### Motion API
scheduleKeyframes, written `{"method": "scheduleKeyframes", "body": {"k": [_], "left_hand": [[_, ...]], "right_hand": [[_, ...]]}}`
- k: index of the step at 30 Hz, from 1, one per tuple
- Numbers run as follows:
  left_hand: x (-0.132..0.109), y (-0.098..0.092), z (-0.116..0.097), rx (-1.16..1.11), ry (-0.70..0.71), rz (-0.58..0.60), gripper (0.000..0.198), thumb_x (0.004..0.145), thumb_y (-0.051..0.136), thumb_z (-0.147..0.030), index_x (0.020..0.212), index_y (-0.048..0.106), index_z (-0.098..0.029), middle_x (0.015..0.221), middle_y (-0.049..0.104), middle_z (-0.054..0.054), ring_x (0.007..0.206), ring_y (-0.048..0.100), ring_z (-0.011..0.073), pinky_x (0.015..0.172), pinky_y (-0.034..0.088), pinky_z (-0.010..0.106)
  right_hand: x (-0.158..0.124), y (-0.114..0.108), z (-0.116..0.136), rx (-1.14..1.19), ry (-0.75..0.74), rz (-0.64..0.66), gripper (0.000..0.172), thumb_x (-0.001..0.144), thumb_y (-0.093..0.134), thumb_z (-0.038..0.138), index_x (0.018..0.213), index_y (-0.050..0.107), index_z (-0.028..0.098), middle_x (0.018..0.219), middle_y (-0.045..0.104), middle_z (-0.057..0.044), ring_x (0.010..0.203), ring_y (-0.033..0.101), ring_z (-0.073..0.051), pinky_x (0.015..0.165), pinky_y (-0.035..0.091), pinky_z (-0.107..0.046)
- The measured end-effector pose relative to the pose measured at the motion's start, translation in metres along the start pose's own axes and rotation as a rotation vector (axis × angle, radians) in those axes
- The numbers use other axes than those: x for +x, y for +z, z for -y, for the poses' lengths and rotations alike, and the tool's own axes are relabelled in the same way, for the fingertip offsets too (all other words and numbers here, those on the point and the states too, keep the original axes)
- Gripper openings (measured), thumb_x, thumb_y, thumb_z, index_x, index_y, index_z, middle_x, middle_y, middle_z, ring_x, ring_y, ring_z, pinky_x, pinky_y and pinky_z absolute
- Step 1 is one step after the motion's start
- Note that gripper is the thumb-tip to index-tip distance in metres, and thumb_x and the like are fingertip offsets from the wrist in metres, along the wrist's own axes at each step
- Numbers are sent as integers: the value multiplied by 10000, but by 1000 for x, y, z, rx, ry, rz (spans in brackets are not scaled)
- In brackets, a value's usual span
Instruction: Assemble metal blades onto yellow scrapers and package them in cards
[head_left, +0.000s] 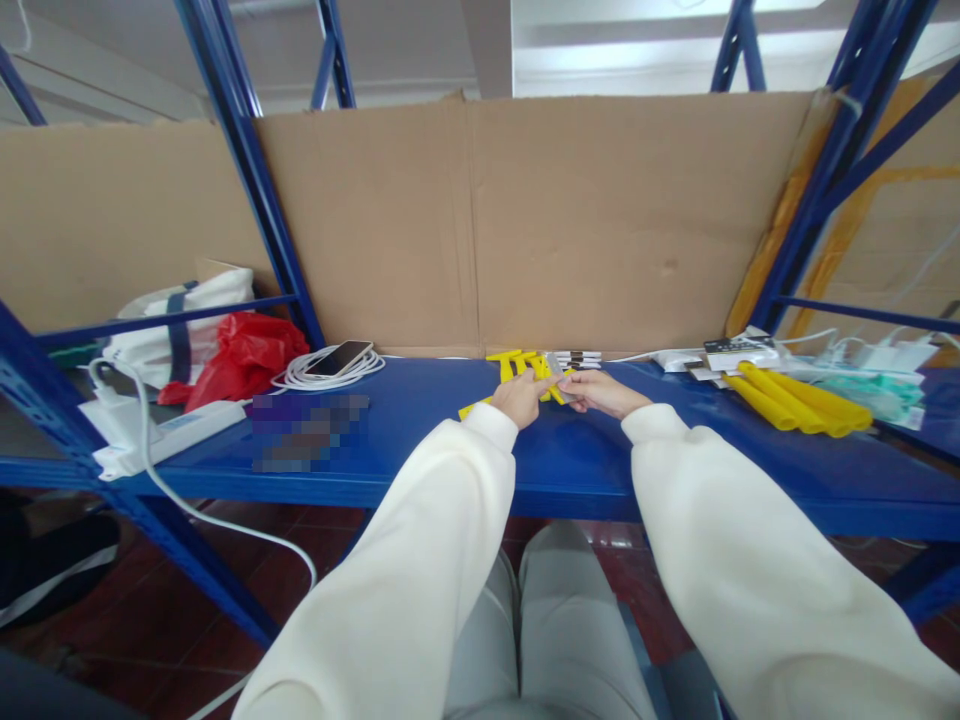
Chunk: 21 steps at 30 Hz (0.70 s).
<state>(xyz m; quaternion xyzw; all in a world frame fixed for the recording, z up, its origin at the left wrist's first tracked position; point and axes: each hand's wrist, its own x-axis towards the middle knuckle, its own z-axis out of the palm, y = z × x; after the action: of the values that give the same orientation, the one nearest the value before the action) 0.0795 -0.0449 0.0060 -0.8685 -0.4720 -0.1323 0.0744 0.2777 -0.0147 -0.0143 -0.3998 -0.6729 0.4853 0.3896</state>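
Cardboard backs our blue shelf. Near its middle our left hand and right hand meet at the fingertips, both pinched on a small grey piece just above a cluster of yellow parts. A phone lies on coiled white cable to the left, and yellow tubes lie to the right.

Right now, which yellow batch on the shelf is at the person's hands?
The short yellow pieces at mid-shelf, right by the left hand and right hand; the long yellow tubes lie far right, untouched.
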Motion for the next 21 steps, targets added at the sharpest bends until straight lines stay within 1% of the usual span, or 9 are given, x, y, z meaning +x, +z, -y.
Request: {"method": "scheduleKeyframes", "body": {"k": [6, 8, 11, 13, 16, 18, 21], "left_hand": [[1, 1, 1, 2, 13, 6, 640, 1011, 419, -155, 1583, 379, -442, 1261, 630, 88, 1142, 663, 252, 981, 545, 383], [1, 1, 1, -11, 18, -5, 629, 1009, 421, -151, 1570, 410, -436, 1253, 628, 88, 1138, 662, 248, 978, 544, 375], [1, 0, 2, -31, 21, -29, 583, 1011, 414, -150, 1527, 501, -405, 1253, 622, 93, 1140, 661, 238, 987, 528, 353], [1, 0, 3, -44, 14, -43, 567, 1010, 414, -151, 1508, 532, -395, 1247, 623, 92, 1133, 662, 230, 988, 521, 340], [2, -1, 3, -54, 6, -45, 570, 1004, 424, -148, 1503, 537, -399, 1227, 631, 87, 1113, 666, 223, 974, 523, 333], [2, -2, 3, -54, 9, -38, 566, 999, 433, -146, 1494, 551, -392, 1212, 635, 90, 1105, 669, 224, 973, 523, 334], [2, -2, 3, -56, 22, -31, 553, 991, 445, -139, 1471, 584, -377, 1196, 634, 94, 1098, 673, 229, 983, 524, 344]], "right_hand": [[-7, 1, 8, -2, -9, 17, 365, 696, 851, 441, 712, 606, 171, 611, 528, 44, 518, 418, -77, 486, 304, -244], [-8, 1, 10, 6, -7, 14, 362, 689, 862, 429, 717, 613, 167, 612, 531, 46, 520, 421, -74, 494, 311, -238], [-8, 0, 11, 12, 4, -8, 356, 714, 858, 431, 717, 627, 160, 598, 543, 35, 522, 452, -83, 499, 330, -235], [-7, 0, 10, 26, 20, -36, 332, 756, 835, 427, 730, 639, 159, 598, 570, 17, 529, 490, -99, 507, 358, -238], [-5, 0, 11, 50, 41, -107, 291, 825, 787, 401, 738, 636, 168, 599, 608, -4, 528, 530, -113, 513, 386, -240], [-4, 0, 12, 49, 45, -148, 286, 852, 766, 381, 718, 623, 173, 587, 614, -7, 510, 530, -107, 501, 382, -233], [-5, 1, 15, 48, 35, -197, 292, 855, 768, 353, 690, 604, 176, 557, 598, 5, 488, 515, -93, 485, 371, -220]]}}
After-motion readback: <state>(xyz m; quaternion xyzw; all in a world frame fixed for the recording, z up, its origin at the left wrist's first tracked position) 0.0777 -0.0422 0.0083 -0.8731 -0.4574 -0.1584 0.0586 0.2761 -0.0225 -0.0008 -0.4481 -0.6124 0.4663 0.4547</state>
